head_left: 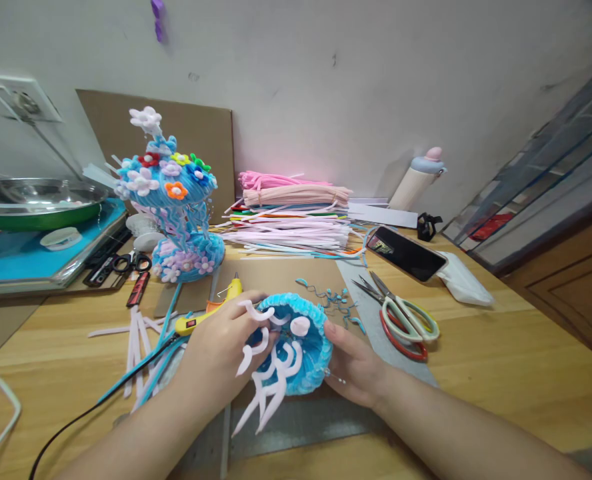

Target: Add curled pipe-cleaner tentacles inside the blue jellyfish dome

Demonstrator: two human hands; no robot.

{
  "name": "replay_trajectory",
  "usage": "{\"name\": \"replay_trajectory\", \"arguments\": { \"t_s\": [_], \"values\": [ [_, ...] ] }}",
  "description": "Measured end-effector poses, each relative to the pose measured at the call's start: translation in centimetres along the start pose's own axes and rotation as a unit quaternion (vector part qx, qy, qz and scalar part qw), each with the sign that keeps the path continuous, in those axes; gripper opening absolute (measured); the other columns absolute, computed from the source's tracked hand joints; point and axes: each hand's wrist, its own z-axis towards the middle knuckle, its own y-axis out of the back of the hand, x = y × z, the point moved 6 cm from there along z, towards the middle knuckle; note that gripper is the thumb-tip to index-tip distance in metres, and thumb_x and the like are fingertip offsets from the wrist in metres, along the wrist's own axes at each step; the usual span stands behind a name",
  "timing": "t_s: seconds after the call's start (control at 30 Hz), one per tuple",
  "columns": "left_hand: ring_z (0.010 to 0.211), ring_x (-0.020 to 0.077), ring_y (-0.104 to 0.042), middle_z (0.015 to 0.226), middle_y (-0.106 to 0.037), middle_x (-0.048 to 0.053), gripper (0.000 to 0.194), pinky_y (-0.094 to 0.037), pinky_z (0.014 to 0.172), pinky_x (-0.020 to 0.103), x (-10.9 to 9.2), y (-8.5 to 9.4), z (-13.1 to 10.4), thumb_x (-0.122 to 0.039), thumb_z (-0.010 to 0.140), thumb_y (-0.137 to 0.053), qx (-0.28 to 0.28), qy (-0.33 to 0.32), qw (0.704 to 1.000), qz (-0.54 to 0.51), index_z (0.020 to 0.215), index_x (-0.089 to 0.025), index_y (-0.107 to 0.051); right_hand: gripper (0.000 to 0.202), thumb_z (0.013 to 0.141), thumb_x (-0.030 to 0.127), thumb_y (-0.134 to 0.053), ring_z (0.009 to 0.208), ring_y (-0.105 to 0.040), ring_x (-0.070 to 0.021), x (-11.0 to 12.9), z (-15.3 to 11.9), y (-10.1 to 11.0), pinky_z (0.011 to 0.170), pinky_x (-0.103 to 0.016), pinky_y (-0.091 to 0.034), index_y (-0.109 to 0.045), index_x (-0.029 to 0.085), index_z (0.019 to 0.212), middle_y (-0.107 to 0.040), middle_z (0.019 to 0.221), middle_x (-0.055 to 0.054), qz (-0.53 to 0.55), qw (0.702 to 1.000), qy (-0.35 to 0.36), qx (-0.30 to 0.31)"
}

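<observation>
A blue fuzzy pipe-cleaner dome (321, 360) is held between both hands, its hollow side turned toward me. Pale pink wavy pipe cleaners (271, 390) hang out of it, and a pale round pad sits inside. My left hand (226, 340) grips the dome's left side, with fingertips reaching into the hollow among the pale strands; part of its hold is hidden. On the right side, my right hand (353, 360) supports the rim, thumb on the edge and fingers behind it. Close to my left hand lies a yellow glue gun (189, 325) with a black cord.
A finished-looking blue pipe-cleaner piece with flowers (166, 183) stands at the back left. Bundles of pipe cleaners (291, 230) lie by the wall. Scissors (399, 310) and a phone (407, 253) are on the right. Loose pale strips (136, 347) lie left, blue-tipped wire pieces (333, 300) behind the dome.
</observation>
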Motion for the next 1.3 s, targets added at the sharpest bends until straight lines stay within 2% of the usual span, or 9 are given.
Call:
{"name": "replay_trajectory", "arguments": {
  "t_s": [0.2, 0.37, 0.7, 0.87, 1.17, 1.3],
  "values": [
    [0.108, 0.0274, -0.066, 0.117, -0.068, 0.015, 0.019, -0.055, 0.088, 0.041, 0.1, 0.0, -0.1, -0.022, 0.09, -0.054, -0.008, 0.002, 1.0, -0.004, 0.099, -0.019, -0.071, 0.048, 0.083, 0.051, -0.068, 0.116, -0.063, -0.0287, 0.2, -0.1, -0.6, 0.108, -0.047, -0.038, -0.068, 0.02, 0.119, -0.073, 0.116, -0.011, -0.003, 0.999, 0.008, 0.035],
    [0.103, 0.0255, -0.068, 0.114, -0.068, 0.014, 0.018, -0.056, 0.085, 0.038, 0.0, 0.0, 0.0, -0.021, 0.088, -0.054, -0.011, 0.02, 0.999, -0.026, 0.095, -0.019, -0.07, 0.049, 0.084, 0.051, -0.066, 0.116, -0.063, -0.0295, 0.4, -0.3, -1.2, 0.106, -0.047, -0.039, -0.068, 0.019, 0.121, -0.071, 0.12, -0.013, -0.019, 0.997, 0.013, 0.069],
    [0.104, 0.0301, -0.068, 0.114, -0.069, 0.016, 0.016, -0.056, 0.084, 0.044, 0.2, -0.1, 0.2, -0.022, 0.086, -0.054, 0.005, 0.028, 0.998, -0.054, 0.09, -0.019, -0.069, 0.047, 0.086, 0.047, -0.067, 0.115, -0.064, -0.027, 0.6, -0.3, -1.8, 0.105, -0.045, -0.041, -0.065, 0.021, 0.125, -0.07, 0.121, -0.011, -0.036, 0.995, 0.026, 0.09],
    [0.104, 0.0281, -0.068, 0.117, -0.068, 0.016, 0.018, -0.055, 0.086, 0.044, 0.0, 0.1, 0.4, -0.018, 0.087, -0.051, 0.019, 0.05, 0.996, -0.067, 0.089, -0.019, -0.069, 0.047, 0.087, 0.046, -0.066, 0.114, -0.064, -0.0262, 0.5, -0.2, -1.7, 0.104, -0.043, -0.043, -0.064, 0.021, 0.126, -0.07, 0.121, -0.011, -0.035, 0.994, 0.029, 0.099],
    [0.103, 0.0247, -0.067, 0.115, -0.068, 0.01, 0.015, -0.053, 0.084, 0.037, 0.2, -0.1, 0.2, -0.019, 0.087, -0.053, 0.015, 0.052, 0.996, -0.073, 0.09, -0.023, -0.068, 0.046, 0.085, 0.047, -0.067, 0.11, -0.067, -0.0264, 0.3, -0.2, -1.1, 0.101, -0.043, -0.045, -0.066, 0.02, 0.123, -0.072, 0.117, -0.011, -0.027, 0.996, 0.019, 0.087],
    [0.105, 0.0234, -0.065, 0.109, -0.068, 0.008, 0.013, -0.051, 0.087, 0.034, 0.7, -0.4, 0.4, -0.021, 0.088, -0.057, 0.045, 0.075, 0.991, -0.102, 0.085, -0.022, -0.07, 0.041, 0.084, 0.05, -0.067, 0.104, -0.069, -0.0253, -0.1, 0.0, -0.2, 0.099, -0.041, -0.047, -0.071, 0.021, 0.113, -0.076, 0.106, -0.008, -0.004, 1.0, 0.0, 0.027]
  ]
}}
